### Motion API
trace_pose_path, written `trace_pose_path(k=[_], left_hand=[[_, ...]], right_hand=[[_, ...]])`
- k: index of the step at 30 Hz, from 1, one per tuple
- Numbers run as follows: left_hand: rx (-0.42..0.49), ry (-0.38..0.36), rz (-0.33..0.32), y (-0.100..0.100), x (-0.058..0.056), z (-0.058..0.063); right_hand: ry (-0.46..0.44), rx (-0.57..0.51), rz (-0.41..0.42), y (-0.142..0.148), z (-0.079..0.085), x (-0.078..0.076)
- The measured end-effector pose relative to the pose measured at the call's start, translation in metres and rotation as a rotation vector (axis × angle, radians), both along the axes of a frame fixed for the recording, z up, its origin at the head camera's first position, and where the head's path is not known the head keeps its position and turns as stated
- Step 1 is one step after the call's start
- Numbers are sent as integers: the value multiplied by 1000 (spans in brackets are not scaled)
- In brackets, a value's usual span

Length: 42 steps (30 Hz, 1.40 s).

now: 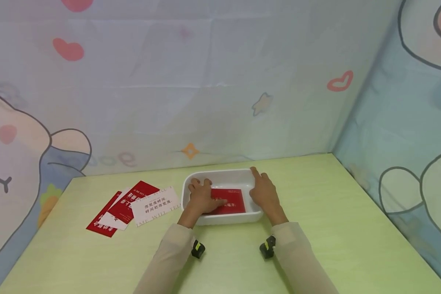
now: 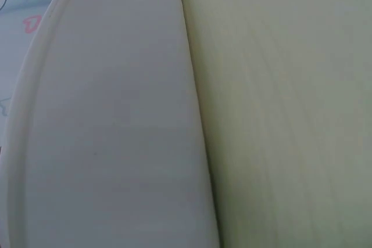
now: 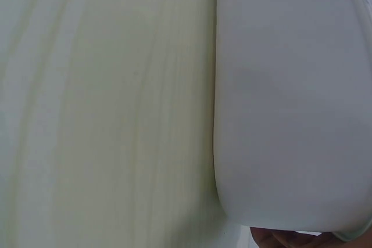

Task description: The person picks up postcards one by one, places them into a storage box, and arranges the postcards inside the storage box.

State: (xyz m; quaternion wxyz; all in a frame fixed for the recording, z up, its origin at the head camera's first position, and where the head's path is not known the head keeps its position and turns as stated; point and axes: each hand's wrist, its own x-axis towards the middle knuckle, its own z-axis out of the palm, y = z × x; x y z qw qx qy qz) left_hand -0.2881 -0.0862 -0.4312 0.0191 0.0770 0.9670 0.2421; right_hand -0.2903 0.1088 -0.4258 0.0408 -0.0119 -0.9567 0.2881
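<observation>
A white plastic tray (image 1: 224, 219) stands on the table, with a red printed card (image 1: 235, 200) lying inside it. My left hand (image 1: 203, 199) reaches into the tray's left part, fingers spread toward the far left side and thumb across the card. The hand hides the card's left end. At the right end, my right hand (image 1: 263, 194) holds the tray by its rim. Fingers (image 3: 285, 237) of that hand show beyond the tray's end in the right wrist view. The left wrist view is mostly filled by the tray's outer wall (image 2: 110, 114).
Left of the tray, several red and white printed cards overlap on the pale green table (image 1: 338, 228); a white card (image 1: 156, 206) lies nearest the tray. A cartoon-printed cloth (image 1: 220, 81) hangs behind the table. Small black cameras (image 1: 267, 247) are worn on both wrists.
</observation>
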Motion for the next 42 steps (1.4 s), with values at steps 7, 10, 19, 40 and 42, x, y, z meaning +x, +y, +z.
trace_pose_path(k=[7,10,19,40,42], left_hand=[[-62,26,7,1,0,-2],[-85,36,1,2,1,-2],[-156,26,3,6,2,-1],[-178,31,4,7,2,-3],[-184,31,3,7,2,-4]], right_hand=[[15,7,10,1,-1,-1],[20,13,13,1,-1,-1],[29,25,13,2,-1,1],[18,0,13,1,-1,1],[13,-3,9,0,-1,1]])
